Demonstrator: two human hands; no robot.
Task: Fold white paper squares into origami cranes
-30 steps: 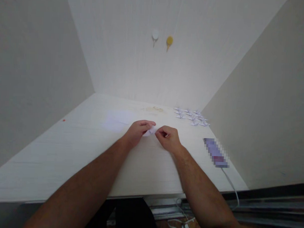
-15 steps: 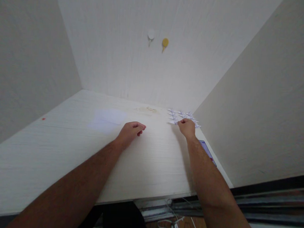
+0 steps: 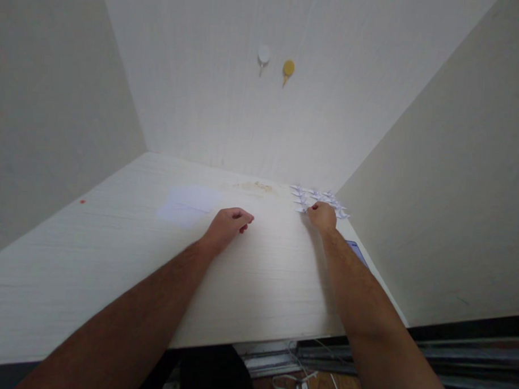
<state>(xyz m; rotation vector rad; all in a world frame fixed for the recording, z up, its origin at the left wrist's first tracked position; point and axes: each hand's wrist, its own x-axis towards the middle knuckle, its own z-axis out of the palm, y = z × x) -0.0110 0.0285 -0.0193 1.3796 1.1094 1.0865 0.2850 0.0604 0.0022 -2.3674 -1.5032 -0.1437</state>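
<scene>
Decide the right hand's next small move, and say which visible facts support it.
Probably lift the right hand clear of the folded paper figures and move it toward the pale sheet: it sits at the cluster's near edge, and the left hand rests curled on the table near that sheet.

A pale sheet of paper [image 3: 186, 203] lies on the tabletop [image 3: 260, 296] toward its far left. A brownish stain [image 3: 255, 186] marks the far edge, and a red speck [image 3: 83, 201] sits near the left edge. A phone [image 3: 356, 252] lies by the right edge. On the wall behind hang a white hook [image 3: 263, 55] and a yellow hook [image 3: 288, 68].
</scene>
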